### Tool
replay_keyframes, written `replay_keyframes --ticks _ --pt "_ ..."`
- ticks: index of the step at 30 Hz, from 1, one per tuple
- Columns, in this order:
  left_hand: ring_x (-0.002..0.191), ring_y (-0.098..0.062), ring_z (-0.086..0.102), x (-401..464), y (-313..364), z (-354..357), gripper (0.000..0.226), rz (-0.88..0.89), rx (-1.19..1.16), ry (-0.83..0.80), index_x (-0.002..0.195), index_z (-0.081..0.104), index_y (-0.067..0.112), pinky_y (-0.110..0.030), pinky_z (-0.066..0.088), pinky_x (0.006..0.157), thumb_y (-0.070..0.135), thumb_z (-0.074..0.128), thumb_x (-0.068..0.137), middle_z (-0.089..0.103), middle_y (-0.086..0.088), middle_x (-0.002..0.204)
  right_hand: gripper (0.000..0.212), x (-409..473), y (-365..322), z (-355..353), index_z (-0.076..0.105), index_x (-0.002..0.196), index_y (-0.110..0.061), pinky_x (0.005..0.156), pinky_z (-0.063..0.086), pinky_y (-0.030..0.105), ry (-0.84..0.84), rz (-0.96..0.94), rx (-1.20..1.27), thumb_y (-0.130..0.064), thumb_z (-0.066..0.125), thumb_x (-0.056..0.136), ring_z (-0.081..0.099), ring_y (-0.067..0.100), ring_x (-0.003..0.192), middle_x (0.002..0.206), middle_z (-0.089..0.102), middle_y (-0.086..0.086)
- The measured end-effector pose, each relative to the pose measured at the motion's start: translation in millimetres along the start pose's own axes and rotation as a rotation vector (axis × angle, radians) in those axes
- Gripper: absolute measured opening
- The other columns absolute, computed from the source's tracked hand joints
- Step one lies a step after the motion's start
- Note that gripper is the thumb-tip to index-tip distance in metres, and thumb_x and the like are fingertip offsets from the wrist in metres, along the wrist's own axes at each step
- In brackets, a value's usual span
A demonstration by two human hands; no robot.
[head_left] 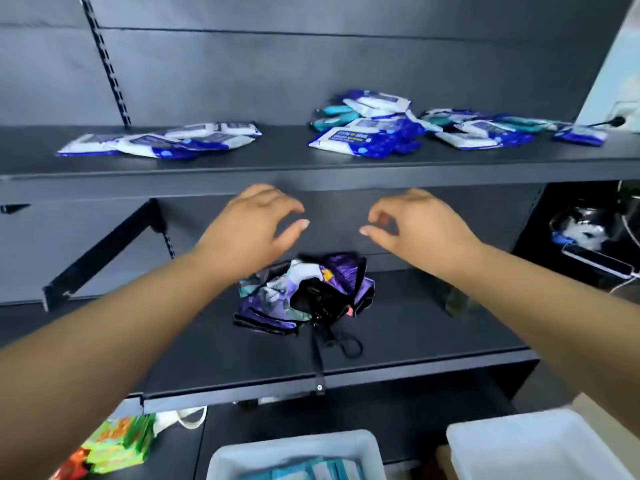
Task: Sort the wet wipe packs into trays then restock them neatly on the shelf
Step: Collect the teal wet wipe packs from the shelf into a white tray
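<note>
Wipe packs lay flat on the upper shelf (242,161) in two loose groups, well apart. The left group (162,142) comprised blue-and-white packs overlapping one another, their long axes running roughly left to right along the shelf. The right group (408,128) was a disordered heap of blue-and-white and teal packs, stacked and overlapping, pointing various ways; the front pack (360,138) lay label up with its long axis left to right, angled slightly. One further blue pack (580,136) sat at the far right end of the same shelf.

Both hands were raised in front of the upper shelf's front edge, neither touching anything. The left hand (252,220) had its fingers loosely curved and spread, holding nothing. The right hand (415,220) likewise had loosely curled fingers and held nothing.

On the lower shelf (433,344) lay a folded purple patterned umbrella (304,296), its strap hanging over the front edge. Below stood two pale trays: the left tray (294,448) held teal packs (311,471), and the contents of the right tray (540,441) could not be determined. Green and red packets (117,445) sat at lower left. The shelving and back panel (311,64) were dark grey metal. A cable and plug (613,122) were seen at far right against a pale wall.
</note>
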State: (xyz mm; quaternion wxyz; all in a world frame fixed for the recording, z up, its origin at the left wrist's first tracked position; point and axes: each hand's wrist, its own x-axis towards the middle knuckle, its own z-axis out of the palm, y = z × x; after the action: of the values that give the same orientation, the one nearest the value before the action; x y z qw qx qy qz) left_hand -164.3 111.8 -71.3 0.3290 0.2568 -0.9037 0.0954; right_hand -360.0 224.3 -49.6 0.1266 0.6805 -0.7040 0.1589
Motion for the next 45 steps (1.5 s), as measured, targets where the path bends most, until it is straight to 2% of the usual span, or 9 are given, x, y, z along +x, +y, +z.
replay_keyframes --ticks 2,6,11,19,29,34,37,41,45 --pt "0.09 -0.033 0.062 20 1 -11 0.048 -0.005 -0.026 0.05 0.094 0.069 0.004 -0.027 0.035 0.084 0.042 0.041 0.083 0.069 -0.012 0.089 0.029 7 6 -26 0.061 0.102 -0.014 0.087 0.028 0.02 0.059 0.016 -0.015 -0.039 0.053 0.091 0.052 0.019 0.101 0.101 0.065 -0.001" --pt "0.11 -0.028 0.052 52 8 -10 0.038 -0.09 -0.063 -0.008 0.11 0.064 0.007 -0.03 0.035 0.094 0.039 0.053 0.09 0.065 -0.01 0.11 0.026 24 29 -52 0.063 0.096 -0.014 0.079 0.035 0.026 0.151 0.072 0.017 -0.038 0.056 0.089 0.053 0.022 0.098 0.097 0.067 0.004" --pt "0.114 -0.024 0.05 94 19 14 0.035 -0.124 -0.058 -0.081 0.117 0.059 0.01 -0.026 0.033 0.093 0.034 0.051 0.092 0.061 -0.009 0.119 0.027 53 77 -50 0.061 0.095 -0.016 0.069 0.034 0.025 0.116 0.156 0.053 -0.042 0.055 0.089 0.05 0.016 0.081 0.093 0.065 0.003" --pt "0.12 -0.02 0.047 187 26 67 0.04 -0.267 0.003 -0.139 0.127 0.054 0.017 -0.022 0.03 0.096 0.039 0.048 0.093 0.055 -0.004 0.131 0.027 139 179 -15 0.061 0.092 -0.019 0.069 0.035 0.026 0.059 0.174 0.21 -0.046 0.054 0.089 0.049 0.016 0.082 0.087 0.06 0.0" --pt "0.138 -0.017 0.026 303 16 123 0.054 -0.271 0.081 -0.333 0.143 0.033 0.018 -0.025 0.018 0.11 0.041 0.042 0.095 0.032 -0.002 0.15 0.042 245 278 0 0.061 0.117 -0.009 0.086 0.035 0.028 -0.153 0.254 0.422 -0.041 0.044 0.095 0.05 0.025 0.112 0.123 0.058 0.01" --pt "0.144 -0.02 0.008 363 4 156 0.064 -0.319 0.138 -0.418 0.148 0.016 0.027 -0.035 0.013 0.116 0.049 0.041 0.093 0.011 -0.005 0.157 0.041 264 281 9 0.057 0.124 -0.016 0.087 0.031 0.022 -0.23 0.165 0.569 -0.041 0.039 0.097 0.049 0.016 0.111 0.129 0.056 0.001" --pt "0.143 -0.021 0.013 378 3 174 0.061 -0.344 0.16 -0.465 0.146 0.02 0.035 -0.038 0.017 0.115 0.059 0.033 0.091 0.019 -0.003 0.155 0.045 267 284 16 0.053 0.127 -0.027 0.102 0.027 0.026 -0.3 0.156 0.624 -0.051 0.033 0.096 0.043 0.016 0.127 0.14 0.047 -0.002" --pt "0.132 -0.022 0.035 374 -1 179 0.05 -0.303 0.246 -0.464 0.138 0.036 0.035 -0.037 0.029 0.107 0.055 0.031 0.093 0.043 0.001 0.141 0.054 264 291 17 0.05 0.131 -0.033 0.101 0.022 0.026 -0.331 0.196 0.665 -0.062 0.026 0.092 0.036 0.015 0.132 0.145 0.039 -0.006" --pt "0.136 -0.019 0.029 340 -21 163 0.053 -0.399 0.243 -0.503 0.141 0.031 0.035 -0.037 0.026 0.111 0.057 0.029 0.093 0.035 0.004 0.148 0.057 261 289 17 0.042 0.137 -0.034 0.099 0.019 0.024 -0.38 0.176 0.661 -0.062 0.021 0.093 0.03 0.013 0.136 0.148 0.033 -0.011"
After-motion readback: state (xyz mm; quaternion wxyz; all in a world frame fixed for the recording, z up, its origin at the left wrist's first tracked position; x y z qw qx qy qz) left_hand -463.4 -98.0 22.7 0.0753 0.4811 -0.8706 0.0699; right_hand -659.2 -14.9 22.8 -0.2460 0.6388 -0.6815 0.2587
